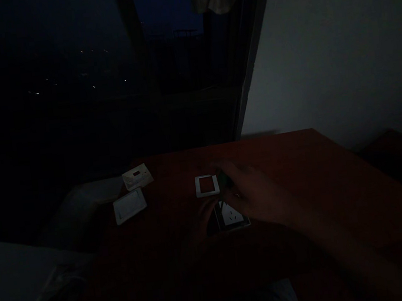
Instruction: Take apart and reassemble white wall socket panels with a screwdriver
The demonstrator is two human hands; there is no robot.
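The scene is very dark. On the reddish table lies a wall socket [232, 214] with a white face of slots and a dark surround. My right hand [253, 190] is closed round the dark green handle of a screwdriver [223, 180], whose thin shaft points down at the socket's upper left part. At the socket's left edge is my left hand [200, 227], its fingers curled against it and mostly lost in shadow. Just beyond the socket lies a white square frame [201, 193] with an open middle, close to my right hand's fingers.
To the left, near the table's edge, lie a white plate with a small cutout [146, 177] and a pale rectangular cover [130, 206]. The wooden table [280, 156] meets a pale wall [321, 61] at the right. Behind it stands a dark window with cloth hanging above.
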